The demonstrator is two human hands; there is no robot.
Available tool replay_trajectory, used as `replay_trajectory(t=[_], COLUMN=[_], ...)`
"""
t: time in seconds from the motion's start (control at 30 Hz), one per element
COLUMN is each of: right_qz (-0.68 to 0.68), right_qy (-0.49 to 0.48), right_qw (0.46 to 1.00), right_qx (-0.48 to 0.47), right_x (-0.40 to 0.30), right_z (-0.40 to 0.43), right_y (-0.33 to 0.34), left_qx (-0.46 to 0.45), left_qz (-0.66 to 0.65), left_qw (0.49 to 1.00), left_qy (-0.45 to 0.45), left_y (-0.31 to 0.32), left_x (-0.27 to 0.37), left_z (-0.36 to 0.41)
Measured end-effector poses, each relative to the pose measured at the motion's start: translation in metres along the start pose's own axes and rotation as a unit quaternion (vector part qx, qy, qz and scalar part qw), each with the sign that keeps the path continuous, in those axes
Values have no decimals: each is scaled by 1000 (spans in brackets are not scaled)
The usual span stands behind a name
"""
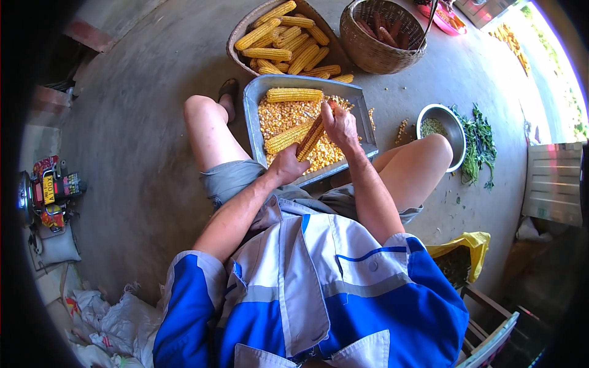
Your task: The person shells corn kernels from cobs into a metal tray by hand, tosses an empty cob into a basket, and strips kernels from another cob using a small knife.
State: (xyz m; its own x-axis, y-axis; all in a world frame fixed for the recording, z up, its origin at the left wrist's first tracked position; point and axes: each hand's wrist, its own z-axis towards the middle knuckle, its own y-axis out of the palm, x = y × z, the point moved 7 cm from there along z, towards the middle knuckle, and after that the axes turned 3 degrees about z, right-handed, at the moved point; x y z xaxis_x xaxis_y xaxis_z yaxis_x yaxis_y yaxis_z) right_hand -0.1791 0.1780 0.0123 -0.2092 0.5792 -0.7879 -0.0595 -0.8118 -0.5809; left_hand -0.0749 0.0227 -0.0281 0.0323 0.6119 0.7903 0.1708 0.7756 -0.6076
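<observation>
Between my knees stands a metal scoop-shaped pan (pixel 254 120) with loose corn kernels (pixel 287 115) in it. My left hand (pixel 289 164) grips the lower end of a partly shelled corn cob (pixel 311 138), whose bare red-brown strips show between rows of kernels. At the upper end of that cob, my right hand (pixel 339 124) is closed around something reddish, perhaps a bare cob; the fingers hide most of it. One whole yellow ear (pixel 294 95) lies on the kernels near the pan's far edge, and another ear (pixel 287 138) lies beside my left hand.
Beyond the pan are a basket (pixel 232 41) of yellow ears and a wicker basket (pixel 384 57) of bare cobs. A metal bowl (pixel 459 156) and green leafy stems (pixel 478 142) lie past my right knee. Behind my right side are a yellow bag (pixel 478 253) and a chair (pixel 494 336).
</observation>
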Motion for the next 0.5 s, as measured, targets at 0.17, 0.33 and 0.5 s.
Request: replay_trajectory(t=[0.17,0.33,0.5], right_qz=[71,70,61], right_qy=[-13,-1,21], right_qw=[997,997,998], right_qx=[8,7,-21], right_x=[0,8,23], right_z=[-3,-5,-5], right_y=[1,5,14], left_qx=[-121,-165,-160], left_qz=[-127,-157,-151], left_qw=[981,965,968], left_qy=[-84,-127,-120], left_y=[10,14,18], left_x=[-1,-5,-13], left_z=[2,-1,1])
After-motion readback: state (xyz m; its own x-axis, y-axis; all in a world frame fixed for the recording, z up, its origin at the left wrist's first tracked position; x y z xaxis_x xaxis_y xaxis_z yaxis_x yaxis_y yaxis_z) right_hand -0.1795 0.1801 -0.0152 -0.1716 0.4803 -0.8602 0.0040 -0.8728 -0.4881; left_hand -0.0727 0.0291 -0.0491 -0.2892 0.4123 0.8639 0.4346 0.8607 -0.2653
